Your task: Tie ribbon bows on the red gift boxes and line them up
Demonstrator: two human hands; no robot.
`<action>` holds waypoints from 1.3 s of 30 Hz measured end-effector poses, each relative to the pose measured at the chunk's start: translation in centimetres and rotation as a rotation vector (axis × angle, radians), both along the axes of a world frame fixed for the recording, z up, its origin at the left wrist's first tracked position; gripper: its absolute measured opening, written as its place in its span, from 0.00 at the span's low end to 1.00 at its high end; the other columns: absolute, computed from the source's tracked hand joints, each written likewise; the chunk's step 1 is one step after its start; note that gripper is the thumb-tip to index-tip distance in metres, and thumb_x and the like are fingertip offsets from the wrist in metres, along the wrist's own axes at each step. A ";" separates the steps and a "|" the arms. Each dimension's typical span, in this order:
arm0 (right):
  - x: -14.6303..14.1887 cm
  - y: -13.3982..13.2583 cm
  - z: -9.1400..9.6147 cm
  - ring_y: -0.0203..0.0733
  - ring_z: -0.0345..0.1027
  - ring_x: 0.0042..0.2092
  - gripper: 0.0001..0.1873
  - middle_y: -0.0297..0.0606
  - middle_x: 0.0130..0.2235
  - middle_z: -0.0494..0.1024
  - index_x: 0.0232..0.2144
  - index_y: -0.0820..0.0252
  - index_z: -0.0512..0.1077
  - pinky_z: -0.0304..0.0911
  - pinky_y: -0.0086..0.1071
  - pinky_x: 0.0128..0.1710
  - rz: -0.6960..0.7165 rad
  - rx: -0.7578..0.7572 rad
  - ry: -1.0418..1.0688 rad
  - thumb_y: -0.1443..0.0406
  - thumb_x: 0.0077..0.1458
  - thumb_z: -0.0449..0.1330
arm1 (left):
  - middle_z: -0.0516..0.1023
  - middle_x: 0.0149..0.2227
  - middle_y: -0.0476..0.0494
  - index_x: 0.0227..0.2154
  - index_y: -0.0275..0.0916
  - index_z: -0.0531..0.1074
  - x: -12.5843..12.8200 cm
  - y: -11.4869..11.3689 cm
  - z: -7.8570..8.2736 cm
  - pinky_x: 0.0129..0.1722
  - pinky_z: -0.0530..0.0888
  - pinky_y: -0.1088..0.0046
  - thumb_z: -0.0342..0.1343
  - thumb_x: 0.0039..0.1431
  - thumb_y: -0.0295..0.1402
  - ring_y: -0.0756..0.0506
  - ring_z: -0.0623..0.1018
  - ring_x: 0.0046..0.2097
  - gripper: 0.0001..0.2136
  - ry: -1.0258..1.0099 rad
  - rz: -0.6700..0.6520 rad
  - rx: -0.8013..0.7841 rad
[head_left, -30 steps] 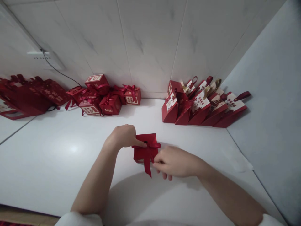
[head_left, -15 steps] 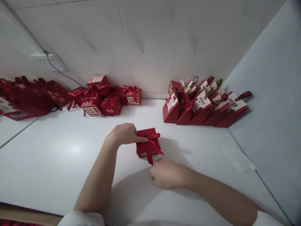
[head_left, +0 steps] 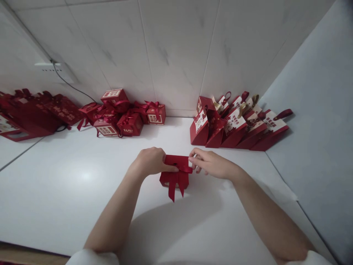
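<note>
A small red gift box (head_left: 180, 160) rests on the white table in front of me. A red ribbon bow (head_left: 185, 170) lies across its top, and two ribbon tails hang over its near side. My left hand (head_left: 151, 162) grips the box from the left, its thumb pressed on top beside the ribbon knot. At the box's right edge is my right hand (head_left: 212, 163), its fingers loosely bent and apart. Those fingertips are by the box corner and the ribbon loop; whether they touch either I cannot tell.
Several ribboned red boxes (head_left: 129, 124) are piled against the tiled wall. Red gift boxes with handles (head_left: 233, 129) stand in rows at the back right. More red bags (head_left: 35, 114) are at the far left, near a black cable (head_left: 73, 87).
My right hand has left the ribbon tail and moved up to the box's right edge. The box has turned slightly and both tails now point towards me. My left hand keeps its hold.
</note>
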State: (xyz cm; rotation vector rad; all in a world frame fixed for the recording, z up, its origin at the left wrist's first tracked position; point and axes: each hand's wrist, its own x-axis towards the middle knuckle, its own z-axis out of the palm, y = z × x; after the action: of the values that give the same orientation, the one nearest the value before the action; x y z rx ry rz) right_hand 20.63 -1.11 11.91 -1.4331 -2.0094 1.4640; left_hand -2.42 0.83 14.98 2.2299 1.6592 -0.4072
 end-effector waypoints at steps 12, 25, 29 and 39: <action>-0.4 -0.1 -0.4 0.37 0.72 0.18 0.18 0.37 0.25 0.80 0.39 0.57 0.63 0.61 0.25 0.18 0.121 -0.289 0.035 0.48 0.62 0.50 | 0.74 0.22 0.45 0.19 0.40 0.67 0.3 0.1 -0.1 0.26 0.61 0.69 0.52 0.44 0.64 0.44 0.71 0.26 0.28 0.008 -0.007 -0.011; -0.7 0.4 -0.8 0.36 0.72 0.19 0.25 0.41 0.27 0.82 0.34 0.60 0.70 0.62 0.25 0.18 0.111 -0.387 0.183 0.43 0.57 0.55 | 0.73 0.21 0.46 0.17 0.40 0.66 0.4 0.0 0.0 0.25 0.61 0.69 0.52 0.45 0.62 0.46 0.69 0.23 0.27 0.002 0.002 -0.026; -0.8 0.3 -1.1 0.37 0.74 0.20 0.28 0.41 0.27 0.82 0.36 0.62 0.74 0.63 0.25 0.19 0.144 -0.412 0.165 0.42 0.56 0.56 | 0.72 0.20 0.45 0.17 0.39 0.66 0.3 0.0 -0.1 0.25 0.60 0.69 0.51 0.47 0.61 0.47 0.68 0.23 0.27 0.007 -0.006 -0.014; -0.7 0.2 -0.5 0.35 0.74 0.20 0.27 0.41 0.28 0.82 0.42 0.62 0.74 0.63 0.23 0.20 0.204 -0.400 0.238 0.45 0.58 0.56 | 0.71 0.19 0.46 0.15 0.40 0.62 0.2 0.0 -0.3 0.24 0.60 0.68 0.52 0.47 0.60 0.47 0.66 0.22 0.26 -0.023 -0.002 -0.012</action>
State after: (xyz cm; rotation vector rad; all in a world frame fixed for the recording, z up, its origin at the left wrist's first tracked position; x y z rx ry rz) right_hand 19.95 -0.95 11.45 -1.1363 -1.8278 2.1090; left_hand -2.21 0.85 14.64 2.2195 1.6387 -0.3890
